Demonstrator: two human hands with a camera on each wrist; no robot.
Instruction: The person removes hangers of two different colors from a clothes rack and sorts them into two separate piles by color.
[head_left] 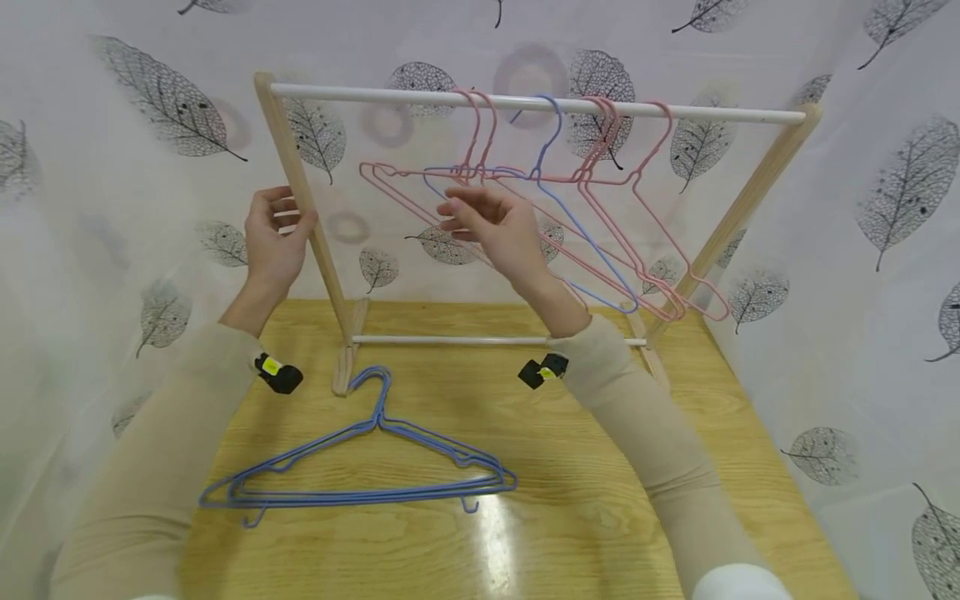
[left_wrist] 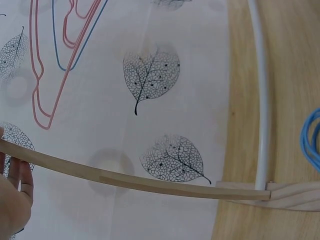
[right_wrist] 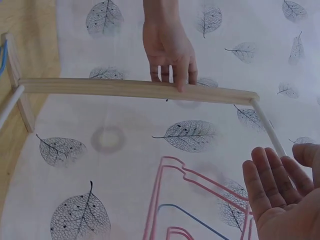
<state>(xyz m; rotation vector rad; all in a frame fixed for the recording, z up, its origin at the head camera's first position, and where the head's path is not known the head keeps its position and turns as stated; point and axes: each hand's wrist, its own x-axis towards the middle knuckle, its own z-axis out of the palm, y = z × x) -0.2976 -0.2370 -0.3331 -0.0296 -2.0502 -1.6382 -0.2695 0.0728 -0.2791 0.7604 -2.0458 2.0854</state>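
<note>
My left hand (head_left: 276, 237) holds the left wooden post (head_left: 324, 250) of a clothes rack. The right wrist view shows its thumb in front of that post (right_wrist: 125, 88) and other fingers behind it. My right hand (head_left: 501, 229) hovers below the white top rod (head_left: 352, 93), its fingers loosely bent and palm bare in the right wrist view. Several pink hangers (head_left: 660, 218) and a blue hanger (head_left: 581, 218) hang from the rod, partly hidden by my right hand. Below, a stack of blue hangers (head_left: 367, 498) lies flat, hooks pointing away from me.
The rack stands on a wood-grain table (head_left: 570, 517), with a white lower bar (head_left: 450, 340) and wooden feet (head_left: 343, 367). The right wooden post (head_left: 750, 196) leans outward in this view. A white leaf-print sheet (head_left: 885, 400) encloses the back and sides.
</note>
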